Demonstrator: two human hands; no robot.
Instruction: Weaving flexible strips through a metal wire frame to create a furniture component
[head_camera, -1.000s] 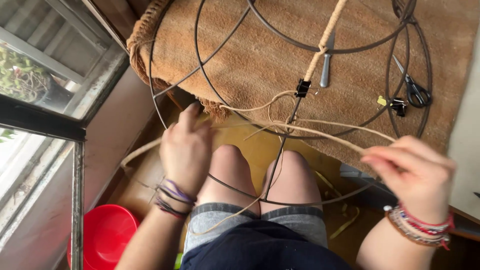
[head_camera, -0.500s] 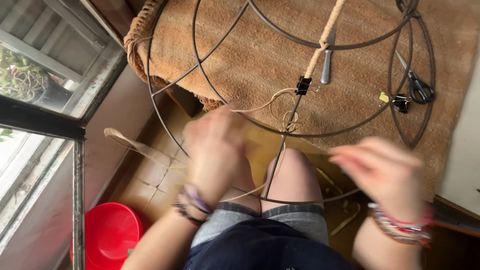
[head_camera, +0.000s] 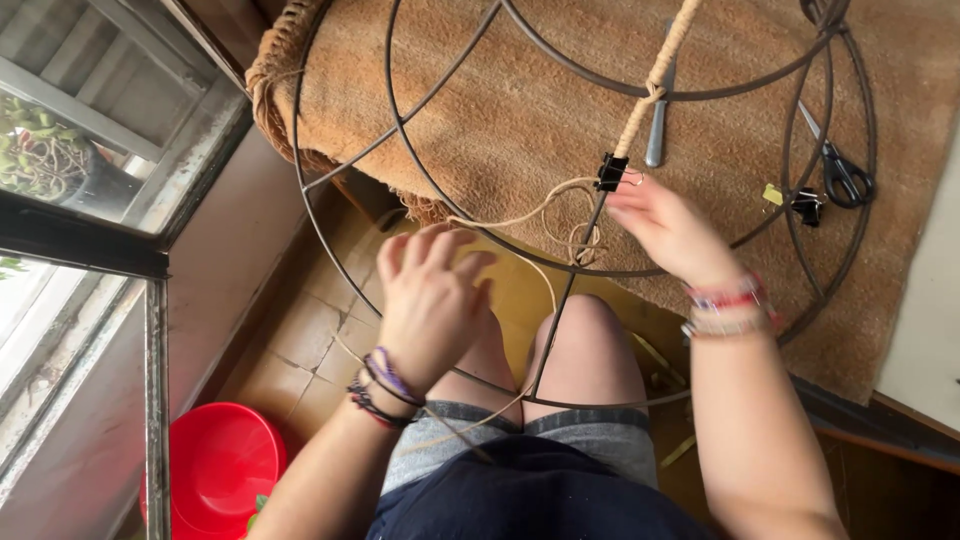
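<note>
A dark metal wire frame (head_camera: 420, 105) of rings and spokes rests over my knees and a brown woven mat (head_camera: 560, 80). One spoke is wrapped in tan cord (head_camera: 655, 85) down to a black binder clip (head_camera: 610, 172). My right hand (head_camera: 668, 228) sits just below the clip, fingertips touching the spoke and the loose cord loop (head_camera: 575, 215). My left hand (head_camera: 432, 300) hovers lower left with fingers curled, and the loose cord runs from the loop past it. Whether the left hand pinches the cord is hidden.
Scissors (head_camera: 838, 170) and another black clip with a yellow tag (head_camera: 795, 203) lie on the mat at right. A metal-handled tool (head_camera: 657, 125) lies beside the wrapped spoke. A red bucket (head_camera: 222, 470) stands on the tiled floor at lower left, next to a window (head_camera: 90, 150).
My right hand moved up and left from beside my knee to the spoke under the clip. My left hand shifted right, and the cord now forms a small loop at the spoke.
</note>
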